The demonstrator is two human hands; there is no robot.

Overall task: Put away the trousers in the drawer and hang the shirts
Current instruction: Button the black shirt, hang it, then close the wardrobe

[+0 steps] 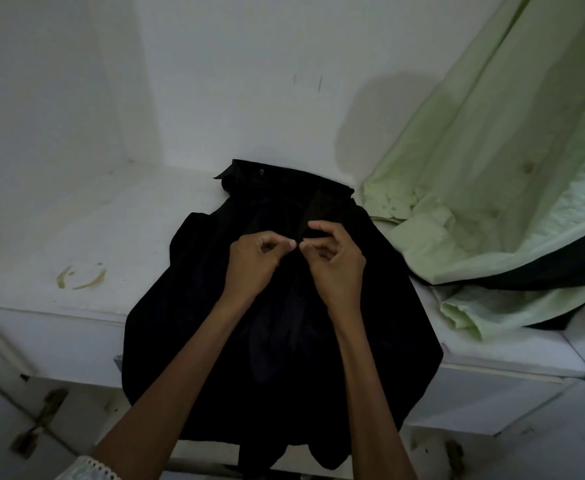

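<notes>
- Free room: shelf (76, 237) bare L of black shirt (214, 323), from stain (79, 277) out to side panel (41, 81). Pass your hand there w/o contact.
- Ctr blocked: black shirt covers mid shelf, hangs over front edge. Your left hand (253, 261) and right hand (336, 265) both pinch its front.
- R blocked: green shirt (491, 168) hangs from above, pools on shelf just beside black shirt's collar.
- Rear: back wall (249, 81) closes reach.
- Below front edge, L: hinges (41, 420).

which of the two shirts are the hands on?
The black shirt, spread on the white shelf; left hand and right hand pinch its front. The pale green shirt drapes at right, untouched.
</notes>
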